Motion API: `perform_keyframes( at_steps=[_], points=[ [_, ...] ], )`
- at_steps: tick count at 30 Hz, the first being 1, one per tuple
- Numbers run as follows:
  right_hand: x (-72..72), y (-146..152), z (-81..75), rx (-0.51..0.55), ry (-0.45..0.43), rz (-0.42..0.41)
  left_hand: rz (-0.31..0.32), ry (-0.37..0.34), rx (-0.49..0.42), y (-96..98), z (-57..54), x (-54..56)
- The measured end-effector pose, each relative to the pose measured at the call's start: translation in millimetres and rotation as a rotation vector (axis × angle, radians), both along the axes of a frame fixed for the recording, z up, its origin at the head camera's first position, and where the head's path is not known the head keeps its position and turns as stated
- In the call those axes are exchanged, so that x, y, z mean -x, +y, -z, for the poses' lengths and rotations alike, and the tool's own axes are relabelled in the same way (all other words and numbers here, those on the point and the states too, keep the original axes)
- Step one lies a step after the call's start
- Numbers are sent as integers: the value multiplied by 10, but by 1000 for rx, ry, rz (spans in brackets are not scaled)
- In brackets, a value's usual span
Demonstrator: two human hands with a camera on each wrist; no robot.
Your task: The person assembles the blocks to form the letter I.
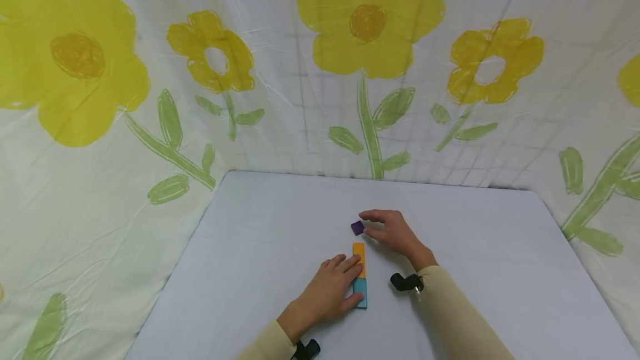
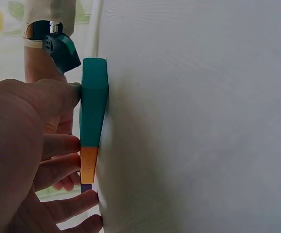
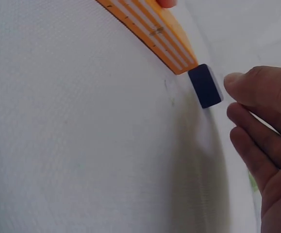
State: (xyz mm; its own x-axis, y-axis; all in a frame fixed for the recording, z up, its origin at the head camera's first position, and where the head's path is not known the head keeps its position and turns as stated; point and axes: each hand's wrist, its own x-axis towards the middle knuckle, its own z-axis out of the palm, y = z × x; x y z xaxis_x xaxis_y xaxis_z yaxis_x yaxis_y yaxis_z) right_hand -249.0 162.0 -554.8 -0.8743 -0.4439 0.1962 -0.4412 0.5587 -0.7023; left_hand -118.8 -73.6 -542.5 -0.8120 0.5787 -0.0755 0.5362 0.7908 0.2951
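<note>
An orange block (image 1: pixel 358 248) and a teal block (image 1: pixel 360 288) lie end to end in one straight row. My left hand (image 1: pixel 327 288) rests on them from the left side, its fingers spread over the orange block and its thumb on the teal one. Beyond the row's far end sits a small dark purple block (image 1: pixel 357 228), turned at a slight angle. My right hand (image 1: pixel 392 232) is just right of the purple block, thumb and fingers apart. In the right wrist view, a gap shows between the thumb (image 3: pixel 237 82) and the purple block (image 3: pixel 206 86).
The blocks lie on a white table (image 1: pixel 260 221) with rounded far corners. Behind it hangs a white curtain (image 1: pixel 280 110) printed with yellow flowers. A dark wrist camera (image 1: pixel 406 282) juts from the right sleeve, and another (image 1: pixel 306 350) from the left.
</note>
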Motion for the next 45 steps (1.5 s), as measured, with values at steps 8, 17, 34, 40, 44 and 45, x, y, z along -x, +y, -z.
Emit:
perform_keyframes(
  at_steps=[8,17,34,40,44,45],
  points=[
    [-4,-48,58,-6,-7,19,16,42,3,9,9,6],
    [14,-95,83,-29,20,19,16,58,0,14,8,1],
    [-59,-118,132,-6,58,74,17,59,-9,5,16,-1],
    [-62,-130,133,-15,55,71,6,51,5,7,36,6],
    [-77,-137,134,-29,54,82,9,55,3,9,26,2],
    [-82,-137,135,-31,53,86,11,58,1,8,23,1]
  ],
)
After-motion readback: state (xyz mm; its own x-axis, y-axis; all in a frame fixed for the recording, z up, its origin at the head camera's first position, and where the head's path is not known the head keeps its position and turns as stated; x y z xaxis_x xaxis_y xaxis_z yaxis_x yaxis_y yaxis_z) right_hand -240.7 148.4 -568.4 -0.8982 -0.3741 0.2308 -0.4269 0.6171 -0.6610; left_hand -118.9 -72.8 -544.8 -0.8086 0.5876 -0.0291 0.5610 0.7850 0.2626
